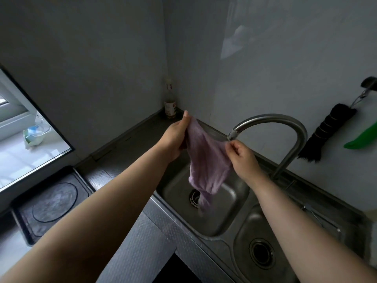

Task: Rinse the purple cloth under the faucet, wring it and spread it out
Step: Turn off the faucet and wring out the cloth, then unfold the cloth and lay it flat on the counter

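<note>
While hanging above the left basin of the stainless steel double sink (222, 225), the thin purple cloth (206, 162) is being gripped at its top edge: the left hand (173, 139) fingers are pinching one corner, the right hand (242, 158) fingers the other, beside the curved steel faucet (285, 127).

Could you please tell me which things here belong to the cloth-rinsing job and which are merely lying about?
In use: purple cloth, left hand, right hand, faucet, sink.
Lying about: bottle, black brush, green item, stove.
</note>
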Demonstrator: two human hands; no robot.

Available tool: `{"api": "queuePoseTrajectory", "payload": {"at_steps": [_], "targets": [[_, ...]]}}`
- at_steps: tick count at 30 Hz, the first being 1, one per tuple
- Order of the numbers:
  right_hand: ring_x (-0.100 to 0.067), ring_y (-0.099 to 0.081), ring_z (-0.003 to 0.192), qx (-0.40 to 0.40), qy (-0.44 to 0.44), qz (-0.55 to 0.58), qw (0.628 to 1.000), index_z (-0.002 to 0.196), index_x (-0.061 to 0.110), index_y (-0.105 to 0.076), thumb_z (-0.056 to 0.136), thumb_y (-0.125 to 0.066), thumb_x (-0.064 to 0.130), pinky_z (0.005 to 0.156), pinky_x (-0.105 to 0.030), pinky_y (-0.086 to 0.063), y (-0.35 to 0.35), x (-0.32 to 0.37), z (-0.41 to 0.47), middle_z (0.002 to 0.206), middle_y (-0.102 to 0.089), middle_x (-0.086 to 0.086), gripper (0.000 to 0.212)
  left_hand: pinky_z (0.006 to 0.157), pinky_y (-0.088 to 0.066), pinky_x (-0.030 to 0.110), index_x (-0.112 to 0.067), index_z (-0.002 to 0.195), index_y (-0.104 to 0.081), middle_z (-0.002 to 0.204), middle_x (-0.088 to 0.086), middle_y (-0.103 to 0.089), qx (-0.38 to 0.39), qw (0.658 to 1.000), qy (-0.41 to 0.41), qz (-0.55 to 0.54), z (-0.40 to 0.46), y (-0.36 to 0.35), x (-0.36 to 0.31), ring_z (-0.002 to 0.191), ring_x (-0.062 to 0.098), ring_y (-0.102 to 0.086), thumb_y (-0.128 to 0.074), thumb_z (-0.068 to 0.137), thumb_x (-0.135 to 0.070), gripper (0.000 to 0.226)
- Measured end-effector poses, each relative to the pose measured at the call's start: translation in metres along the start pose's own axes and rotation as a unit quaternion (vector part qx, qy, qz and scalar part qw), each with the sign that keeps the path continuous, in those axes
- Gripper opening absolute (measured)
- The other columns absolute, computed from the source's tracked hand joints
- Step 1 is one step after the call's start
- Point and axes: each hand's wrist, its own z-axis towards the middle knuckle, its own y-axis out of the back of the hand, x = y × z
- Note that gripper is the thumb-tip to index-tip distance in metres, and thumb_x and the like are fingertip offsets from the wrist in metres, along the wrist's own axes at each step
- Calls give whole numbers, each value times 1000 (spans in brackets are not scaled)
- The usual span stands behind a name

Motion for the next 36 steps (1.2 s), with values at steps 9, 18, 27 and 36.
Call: {"api": "queuePoseTrajectory", "payload": {"at_steps": [9, 18, 27, 36], "targets": [[-16, -70, 91, 185, -77, 314, 928, 96, 16, -67, 72, -68, 26, 79, -26, -57, 12, 52, 9, 90, -76, 1, 26, 61, -56, 25, -12, 84, -62, 66, 2, -68, 34, 987, -52, -150, -7, 7, -29, 62, 14, -66, -31, 94, -55, 54], [-27, -70, 95, 163, -300, 502, 795, 107, 15, -66, 79, -69, 42, 77, -38, -59, -22, -33, -8, 107, -71, -15, 39, 92, -47, 35, -10, 103, -65, 106, 5, -70, 68, 974, 211, -42, -27, 16, 126, 102, 20, -61, -30, 99, -47, 50], [-24, -63, 80, 98, -397, 313, 857, 97, 7, -68, 86, -67, 27, 59, -34, -54, -52, -37, -21, 82, -65, -12, 23, 65, -47, 29, -26, 108, -56, 95, 7, -54, 109, 979, 155, 72, -17, 22, 100, 81, 18, -54, -46, 90, -10, 26], [-28, -68, 95, 35, -254, 257, 932, 93, 15, -64, 93, -56, 15, 77, -43, -59, -38, -13, -7, 103, -68, -12, 8, 94, -50, 49, -9, 134, -45, 126, 23, -56, 86, 978, 184, 45, -18, 45, 113, 108, 36, -61, -61, 82, 3, 55]]}}
